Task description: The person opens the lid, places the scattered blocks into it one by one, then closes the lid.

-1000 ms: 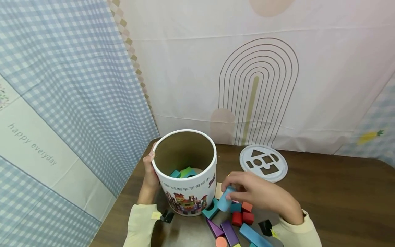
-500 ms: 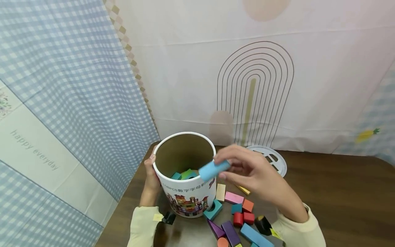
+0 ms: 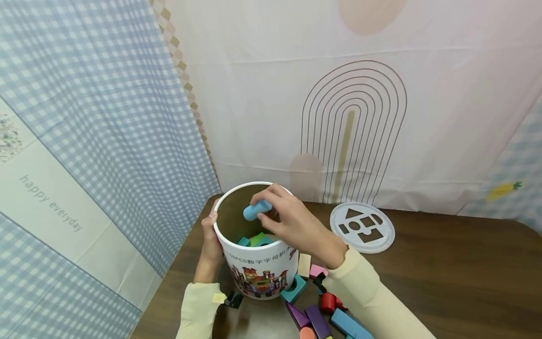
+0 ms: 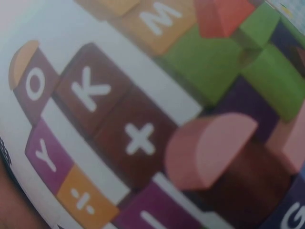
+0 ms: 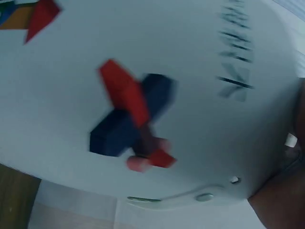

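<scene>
A white cardboard tub (image 3: 259, 268) with printed toy pictures stands open on the brown table (image 3: 444, 282). Teal and green blocks (image 3: 254, 240) lie inside it. My left hand (image 3: 209, 245) grips the tub's left side at the rim. My right hand (image 3: 288, 221) reaches over the opening and pinches a light blue cylinder block (image 3: 256, 210) above the inside. The left wrist view shows only the tub's printed wall (image 4: 143, 119) close up. The right wrist view is filled by the tub's wall (image 5: 143, 95) too, blurred.
A round white lid (image 3: 362, 227) with shape cut-outs lies on the table right of the tub. Several loose coloured blocks (image 3: 315, 306) sit in front of the tub. Patterned fabric walls (image 3: 106, 117) close in at the left and back.
My right hand lifted the light blue cylinder from the loose blocks and carried it left, over the tub's opening. The left hand stayed on the tub.
</scene>
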`<action>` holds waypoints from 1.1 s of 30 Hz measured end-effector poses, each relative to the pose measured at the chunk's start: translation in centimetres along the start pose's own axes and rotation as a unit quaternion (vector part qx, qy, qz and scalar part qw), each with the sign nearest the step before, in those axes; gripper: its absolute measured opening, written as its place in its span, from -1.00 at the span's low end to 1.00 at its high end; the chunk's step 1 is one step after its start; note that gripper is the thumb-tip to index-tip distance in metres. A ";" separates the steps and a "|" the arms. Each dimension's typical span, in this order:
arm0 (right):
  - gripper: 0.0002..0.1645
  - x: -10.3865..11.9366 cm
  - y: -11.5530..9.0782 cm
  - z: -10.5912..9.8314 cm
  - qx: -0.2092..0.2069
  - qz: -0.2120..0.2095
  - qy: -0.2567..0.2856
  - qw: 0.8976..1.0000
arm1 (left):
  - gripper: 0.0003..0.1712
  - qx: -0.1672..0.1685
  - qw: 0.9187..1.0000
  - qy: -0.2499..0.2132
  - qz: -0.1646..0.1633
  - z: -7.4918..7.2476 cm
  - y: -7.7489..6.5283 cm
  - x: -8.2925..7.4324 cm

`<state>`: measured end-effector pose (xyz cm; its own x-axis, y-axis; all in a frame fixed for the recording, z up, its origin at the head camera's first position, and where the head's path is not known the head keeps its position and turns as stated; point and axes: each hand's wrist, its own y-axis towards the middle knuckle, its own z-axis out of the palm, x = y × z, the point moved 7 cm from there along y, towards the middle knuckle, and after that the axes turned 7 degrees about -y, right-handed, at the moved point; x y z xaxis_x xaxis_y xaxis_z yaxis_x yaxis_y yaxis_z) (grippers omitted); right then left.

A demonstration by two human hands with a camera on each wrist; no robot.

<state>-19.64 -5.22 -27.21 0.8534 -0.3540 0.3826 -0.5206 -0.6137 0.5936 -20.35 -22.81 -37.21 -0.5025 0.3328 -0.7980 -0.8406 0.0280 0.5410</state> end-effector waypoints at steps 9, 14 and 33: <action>-0.76 -0.5 1.1 3.0 0.254 0.076 -0.085 0.961 | -0.29 -0.003 1.000 -0.018 -0.013 -2.5 0.1 2.5; -0.78 -0.6 1.5 5.4 0.433 0.069 -0.088 0.894 | -0.28 -0.013 0.999 -0.033 -0.020 -2.9 -0.2 2.7; -0.77 -1.3 1.4 7.4 0.450 0.045 -0.042 0.891 | -0.27 0.008 1.000 -0.019 -0.003 -1.8 0.0 2.2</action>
<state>-21.31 -10.84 -32.13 0.8273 -0.4595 0.3232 -0.3893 -0.8837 -0.2598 -21.79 -23.74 -39.39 -0.4896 0.3676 -0.7906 -0.8398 0.0449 0.5410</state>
